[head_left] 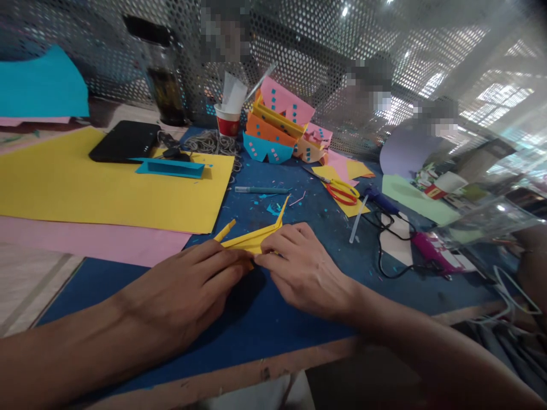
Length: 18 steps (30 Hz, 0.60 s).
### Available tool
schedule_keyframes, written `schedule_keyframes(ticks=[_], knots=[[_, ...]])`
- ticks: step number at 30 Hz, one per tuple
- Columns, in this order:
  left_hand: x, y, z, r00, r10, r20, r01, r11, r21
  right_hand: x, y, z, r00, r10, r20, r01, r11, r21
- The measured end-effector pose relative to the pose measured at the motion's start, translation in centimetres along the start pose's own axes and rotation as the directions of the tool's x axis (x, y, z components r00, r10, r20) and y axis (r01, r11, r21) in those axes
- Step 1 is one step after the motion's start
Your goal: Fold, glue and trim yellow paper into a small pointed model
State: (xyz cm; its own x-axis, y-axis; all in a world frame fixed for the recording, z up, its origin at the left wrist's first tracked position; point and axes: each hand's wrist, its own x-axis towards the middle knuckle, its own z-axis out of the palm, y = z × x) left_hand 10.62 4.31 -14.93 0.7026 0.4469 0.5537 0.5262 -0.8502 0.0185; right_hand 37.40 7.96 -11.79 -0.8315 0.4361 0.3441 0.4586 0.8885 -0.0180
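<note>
A folded piece of yellow paper (250, 239) is pinched between my two hands just above the blue table. My left hand (192, 279) closes on its left end, fingertips and thumb pressed together. From the other side my right hand (301, 265) grips the right end with curled fingers, its tips almost meeting those of the left. Narrow yellow strips stick up past both hands. Part of the paper is hidden under the fingers. A blue pen-like cutter (262, 190) lies beyond the hands among tiny paper scraps.
Large yellow sheets (106, 193) lie left, bearing a folded blue strip (171, 167) and a black device (123, 140). Behind stand folded paper pieces (273, 128), a red-and-white cup (228, 121) and a bottle (164, 85). Scissors (342, 191), a glue gun (382, 199) and a power strip (440, 253) lie right.
</note>
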Motion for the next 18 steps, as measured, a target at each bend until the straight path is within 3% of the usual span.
schedule_keyframes(ticks=[5, 18], knots=[[0.0, 0.0, -0.1, 1.0, -0.019, -0.003, 0.019, 0.999, -0.029, -0.4, 0.1, -0.2, 0.999, -0.021, -0.044, 0.022, 1.0, 0.006], [-0.2, 0.0, -0.3, 0.999, -0.018, 0.036, 0.019, 0.999, -0.033, -1.2, -0.3, -0.6, 1.0, -0.028, -0.003, 0.028, 0.994, -0.101]])
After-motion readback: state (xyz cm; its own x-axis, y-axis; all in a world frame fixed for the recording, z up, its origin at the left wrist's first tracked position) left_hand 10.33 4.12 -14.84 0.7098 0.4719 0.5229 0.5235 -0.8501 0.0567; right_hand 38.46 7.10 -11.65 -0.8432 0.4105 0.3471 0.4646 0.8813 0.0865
